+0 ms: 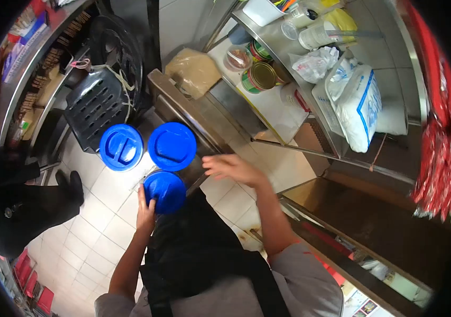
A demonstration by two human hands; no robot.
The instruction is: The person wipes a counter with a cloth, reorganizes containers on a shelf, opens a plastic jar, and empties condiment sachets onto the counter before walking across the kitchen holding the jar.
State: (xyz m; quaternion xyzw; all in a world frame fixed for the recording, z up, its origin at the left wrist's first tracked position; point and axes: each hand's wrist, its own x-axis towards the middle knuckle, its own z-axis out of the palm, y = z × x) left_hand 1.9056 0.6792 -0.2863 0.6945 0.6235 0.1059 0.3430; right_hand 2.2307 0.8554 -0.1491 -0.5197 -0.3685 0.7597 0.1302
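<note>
Three round blue lids are grouped in front of me, seemingly on tubs whose sides are mostly hidden. Closest to my body is one blue-lidded tub (165, 191); my left hand (146, 210) grips its left edge, fingers along the side and thumb on top. Just beyond it sits a second blue lid (172, 146) with a recessed middle. To its left, a third blue lid (122, 147) has a bar across its recess. My right hand (230, 168) hovers to the right of the lids with fingers stretched out, touching nothing.
A black slatted chair (98, 100) stands beyond the lids. On the right, a metal shelf holds a green can (259, 77) and a white bag (360, 108). A brown package (192, 71) lies ahead. Another person's dark-clothed legs (40, 206) are at left.
</note>
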